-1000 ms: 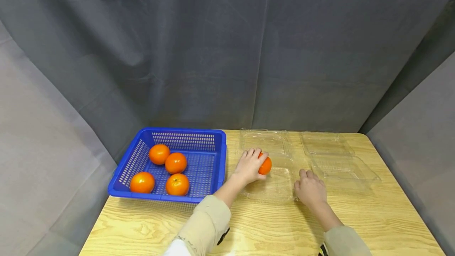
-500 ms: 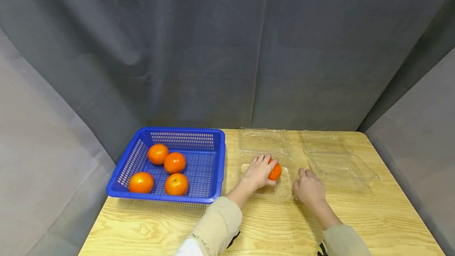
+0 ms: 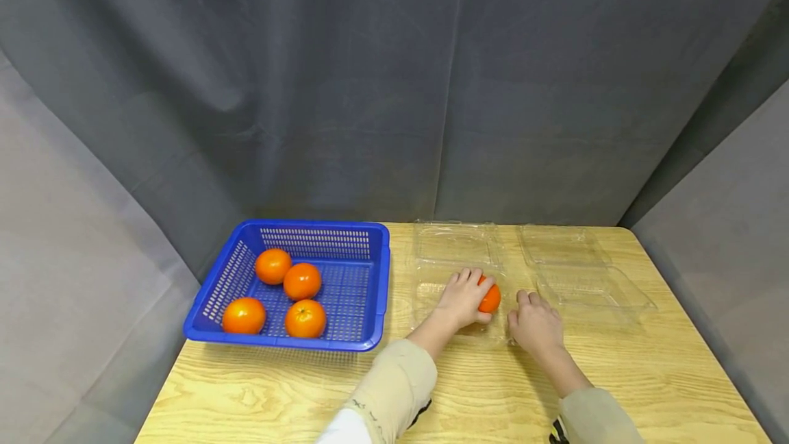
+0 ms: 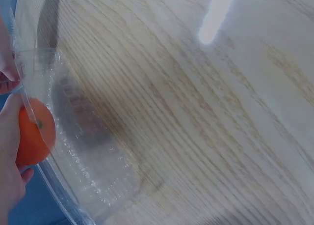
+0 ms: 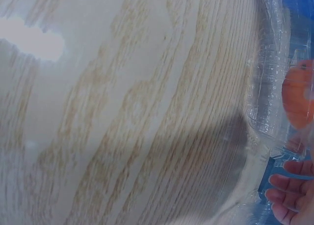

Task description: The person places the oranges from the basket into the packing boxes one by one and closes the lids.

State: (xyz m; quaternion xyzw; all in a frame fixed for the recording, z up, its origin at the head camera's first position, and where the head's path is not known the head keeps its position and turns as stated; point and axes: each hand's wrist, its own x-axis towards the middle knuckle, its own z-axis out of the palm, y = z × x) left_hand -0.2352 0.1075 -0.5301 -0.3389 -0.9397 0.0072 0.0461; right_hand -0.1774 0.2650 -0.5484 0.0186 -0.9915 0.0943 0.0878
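Note:
My left hand point(image 3: 466, 300) grips an orange point(image 3: 491, 299) at its left side, low over the near half of a clear plastic clamshell container point(image 3: 428, 300). In the left wrist view, the container's clear wall point(image 4: 88, 151) overlaps part of the orange point(image 4: 37, 134). At the container's near right corner, my right hand point(image 3: 537, 324) holds the rim with curled fingers. In the right wrist view its fingers point(image 5: 289, 183) are bent beside the plastic corner. The container's lid half point(image 3: 459, 244) lies folded back behind.
A blue plastic basket point(image 3: 283, 342) on the left holds several oranges point(image 3: 302, 281). Another clear clamshell container point(image 3: 622, 286) lies spread wide on the right. Dark grey curtain point(image 3: 345, 88) hangs behind the wooden table point(image 3: 666, 375), with paler grey cloth at both sides.
My left hand has carried the orange to the right and slightly towards me across the container's near half. My right hand has stayed at the corner.

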